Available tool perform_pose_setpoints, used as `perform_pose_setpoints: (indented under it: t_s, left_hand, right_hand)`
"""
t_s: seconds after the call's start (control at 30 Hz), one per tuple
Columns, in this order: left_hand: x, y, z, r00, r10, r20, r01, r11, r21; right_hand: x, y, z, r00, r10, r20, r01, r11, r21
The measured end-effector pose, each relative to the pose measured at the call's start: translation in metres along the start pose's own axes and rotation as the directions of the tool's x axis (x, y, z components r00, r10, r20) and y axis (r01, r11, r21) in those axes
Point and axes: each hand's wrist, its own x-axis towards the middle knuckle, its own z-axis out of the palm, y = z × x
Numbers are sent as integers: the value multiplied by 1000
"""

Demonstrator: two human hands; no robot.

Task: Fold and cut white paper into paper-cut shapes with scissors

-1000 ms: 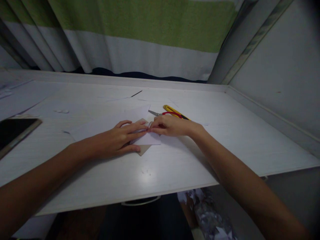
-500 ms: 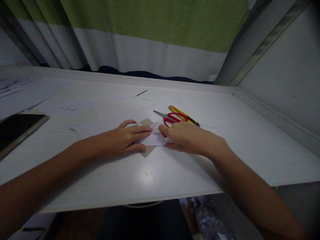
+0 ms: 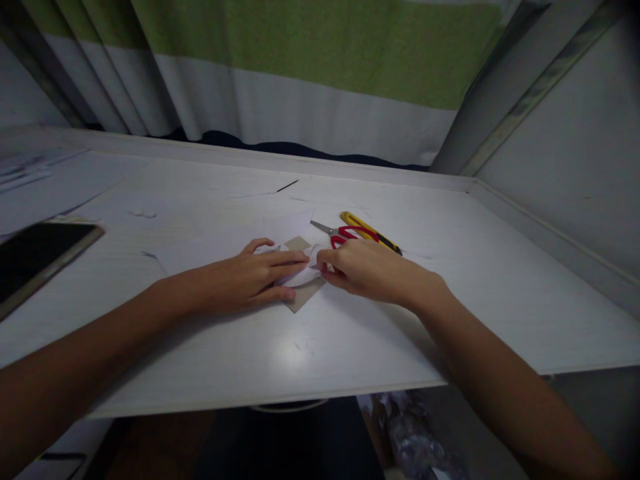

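My left hand point(image 3: 255, 277) lies flat with its fingers apart, pressing a small white paper point(image 3: 299, 275) against the table. Under that paper is a grey-brown piece of card point(image 3: 306, 295), whose corners stick out above and below. The thumb of the left hand rests by the card's lower part. My right hand point(image 3: 357, 267) pinches the right edge of the white paper, which is lifted and bent over there. Part of the paper is hidden by the fingers. Just behind the right hand lie scissors point(image 3: 345, 232) with red handles, partly covered by it.
A yellow and black utility knife point(image 3: 373, 230) lies beside the scissors. A thin black stick point(image 3: 287, 186) is farther back. At left are a dark phone point(image 3: 43, 263) and paper sheets point(image 3: 100, 177). A curtain point(image 3: 310, 80) hangs behind the white table point(image 3: 225, 373).
My right hand has drawn the near edge of the white paper up and inward, so more of the card shows below it. My left hand stays in place on the paper.
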Motion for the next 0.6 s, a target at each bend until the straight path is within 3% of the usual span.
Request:
perform_pose_setpoints:
  t_s: [0.27,0.43,0.6]
  left_hand:
    - [-1,-1,1,1000,24,-14,-24,1000,17]
    - [-1,0,0,999,34,-13,-34,999,18]
    - [-2,0,1,999,37,-32,-36,999,17]
  right_hand:
    - [12,8,10,995,-29,-97,64,918,392]
    - [20,13,22,989,-11,-146,82,867,491]
    - [22,15,27,984,108,-141,-18,850,527]
